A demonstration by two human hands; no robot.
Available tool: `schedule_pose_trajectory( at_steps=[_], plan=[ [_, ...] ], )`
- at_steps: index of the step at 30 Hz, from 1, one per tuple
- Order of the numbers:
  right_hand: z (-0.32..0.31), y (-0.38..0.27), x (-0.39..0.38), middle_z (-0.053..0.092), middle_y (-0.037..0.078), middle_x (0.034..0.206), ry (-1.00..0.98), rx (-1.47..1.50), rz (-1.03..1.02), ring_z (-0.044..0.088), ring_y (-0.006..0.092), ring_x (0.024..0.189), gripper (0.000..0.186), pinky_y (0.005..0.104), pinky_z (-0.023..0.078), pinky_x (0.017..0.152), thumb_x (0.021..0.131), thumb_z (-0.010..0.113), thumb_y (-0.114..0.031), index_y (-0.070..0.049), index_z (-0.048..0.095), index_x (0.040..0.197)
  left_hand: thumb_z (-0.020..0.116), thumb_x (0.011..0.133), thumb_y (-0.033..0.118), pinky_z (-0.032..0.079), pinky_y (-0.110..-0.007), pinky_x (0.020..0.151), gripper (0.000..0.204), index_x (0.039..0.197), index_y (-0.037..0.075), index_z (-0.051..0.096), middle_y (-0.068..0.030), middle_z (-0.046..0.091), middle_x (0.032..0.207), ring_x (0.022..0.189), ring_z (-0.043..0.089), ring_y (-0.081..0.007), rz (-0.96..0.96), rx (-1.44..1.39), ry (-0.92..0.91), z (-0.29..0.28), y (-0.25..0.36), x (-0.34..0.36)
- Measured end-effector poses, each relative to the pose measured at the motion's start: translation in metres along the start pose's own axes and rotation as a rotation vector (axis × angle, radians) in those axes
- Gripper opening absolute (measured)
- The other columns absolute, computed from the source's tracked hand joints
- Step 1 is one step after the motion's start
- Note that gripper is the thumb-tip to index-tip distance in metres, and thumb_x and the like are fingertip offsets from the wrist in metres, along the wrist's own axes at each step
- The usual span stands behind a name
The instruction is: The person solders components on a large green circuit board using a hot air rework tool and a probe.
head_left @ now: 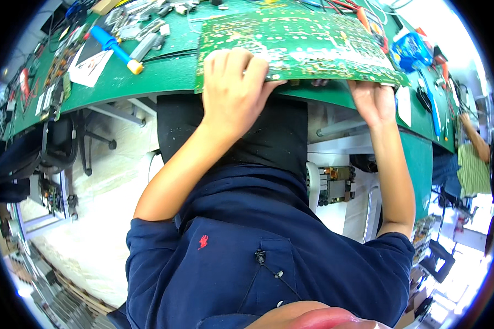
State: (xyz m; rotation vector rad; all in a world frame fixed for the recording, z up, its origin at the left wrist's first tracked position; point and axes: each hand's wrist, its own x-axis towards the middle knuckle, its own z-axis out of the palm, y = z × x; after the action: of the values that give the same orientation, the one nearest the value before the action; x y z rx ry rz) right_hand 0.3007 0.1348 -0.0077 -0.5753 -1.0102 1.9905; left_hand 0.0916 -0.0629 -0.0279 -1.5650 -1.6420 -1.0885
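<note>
A large green circuit board [302, 41], its face covered in solder points and traces, is tilted up over the near edge of the workbench. My left hand [231, 82] grips its near left part, with curled fingers on the upper face and the thumb along the near edge. At the near right edge, my right hand [373, 101] holds the board from below, its fingers partly hidden beneath. Small parts of components show under the near edge between my hands.
On the green bench [164, 71] to the left lies a blue solder sucker [108, 44] with a yellow end, near a pile of metal parts [134, 24]. A blue plastic packet [410, 52] sits right of the board. Another person [475, 164] is at the far right. A black chair [57, 140] stands left.
</note>
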Motion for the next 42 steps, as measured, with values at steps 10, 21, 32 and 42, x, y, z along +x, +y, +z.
schedule_pose_trajectory(
  at_steps=[10,21,32,42],
  plan=[
    [-0.005,0.011,0.001,0.048,0.011,0.144,0.167,0.213,0.042,0.044,0.0255,0.133,0.042,0.0438,0.035,0.115,0.102,0.047,-0.025,-0.006,0.046,0.14,0.078,0.069,0.028,0.041,-0.043,0.079,0.034,0.088,0.01,0.057,-0.0071,0.05,0.089,0.087,0.051,-0.0295,-0.018,0.004,0.023,0.012,-0.012,-0.005],
    [-0.026,0.012,0.008,0.049,0.014,0.142,0.079,0.218,0.044,0.048,0.0274,0.13,0.037,0.0428,0.04,0.113,0.105,0.039,-0.015,-0.001,0.044,0.138,0.075,0.065,0.023,0.042,-0.042,0.08,0.033,0.087,0.009,0.055,-0.0071,0.047,0.088,0.085,0.049,-0.0287,0.024,-0.005,0.064,0.016,-0.015,0.007],
    [-0.036,0.012,0.005,0.048,0.019,0.14,0.068,0.244,0.075,0.047,0.0308,0.13,0.036,0.0443,0.039,0.115,0.105,0.034,-0.01,0.004,0.042,0.137,0.079,0.066,0.02,0.042,-0.043,0.079,0.034,0.088,0.008,0.056,-0.0079,0.051,0.088,0.086,0.051,-0.0303,0.012,-0.022,0.042,0.018,-0.011,0.005],
    [-0.037,0.016,0.003,0.049,0.021,0.139,-0.269,0.507,0.19,0.049,0.0342,0.129,0.036,0.047,0.039,0.115,0.105,0.031,-0.01,0.006,0.043,0.135,0.081,0.067,0.021,0.043,-0.044,0.081,0.032,0.083,0.009,0.056,-0.007,0.053,0.086,0.088,0.053,-0.0313,0.024,-0.004,0.038,0.022,-0.013,0.012]
  ],
)
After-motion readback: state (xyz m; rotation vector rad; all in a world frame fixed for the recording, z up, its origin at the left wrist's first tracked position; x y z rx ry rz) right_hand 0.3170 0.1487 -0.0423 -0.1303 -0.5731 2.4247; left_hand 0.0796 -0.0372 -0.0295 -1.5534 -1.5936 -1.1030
